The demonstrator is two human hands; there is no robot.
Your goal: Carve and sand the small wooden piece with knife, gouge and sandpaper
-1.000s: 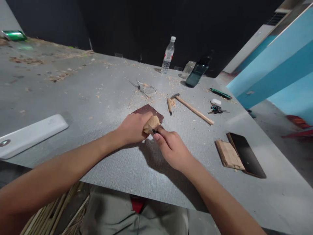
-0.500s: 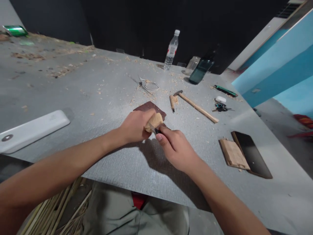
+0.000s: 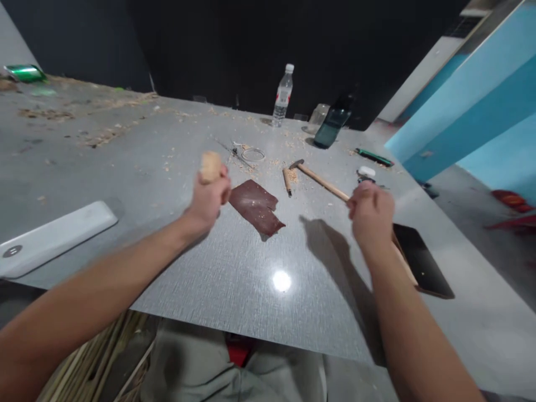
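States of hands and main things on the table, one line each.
Left hand: grip closed around wood block
Wood block: raised
Right hand: closed, blurred; contents unclear
Brown sheet: lying, edge ragged
Hammer: lying down
Clear bottle: upright, capped
Phone: lying, screen dark
White power bank: lying flat

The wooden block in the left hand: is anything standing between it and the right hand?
Nothing visible stands up between the wooden block in the left hand and the right hand. The brown sheet, the short wooden-handled tool and the hammer lie between them in this view, but low on the table.
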